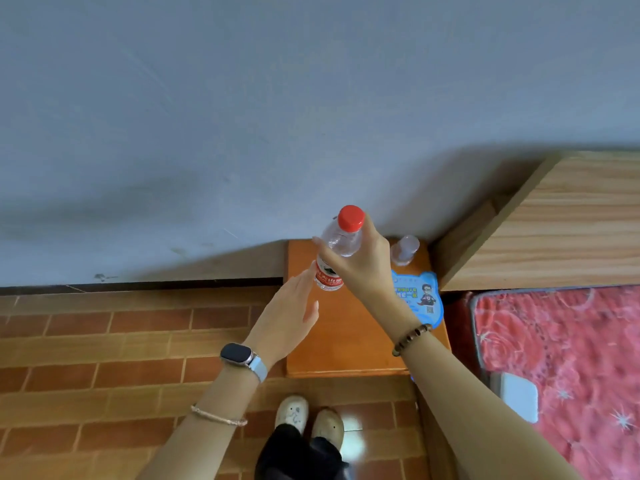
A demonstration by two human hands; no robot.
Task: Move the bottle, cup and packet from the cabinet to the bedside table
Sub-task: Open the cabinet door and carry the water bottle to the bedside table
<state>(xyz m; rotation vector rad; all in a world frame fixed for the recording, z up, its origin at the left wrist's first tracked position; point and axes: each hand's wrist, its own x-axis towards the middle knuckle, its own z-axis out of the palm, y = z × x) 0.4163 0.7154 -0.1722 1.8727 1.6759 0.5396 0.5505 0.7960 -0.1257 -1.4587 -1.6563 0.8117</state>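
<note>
Left grip [289, 313] wide and idle, just beside the right grip [360, 268], which clasps the bottle [341, 239] at its shoulder over the bench [346, 341], base possibly resting there. Light, thin-walled, crushable; hold the stiffer shoulder gently.

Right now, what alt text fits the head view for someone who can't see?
A right hand grips a red-capped bottle near its top over an orange bedside table, the left hand open beside it. A clear cup and a blue packet sit on the table, next to a bed.
</note>
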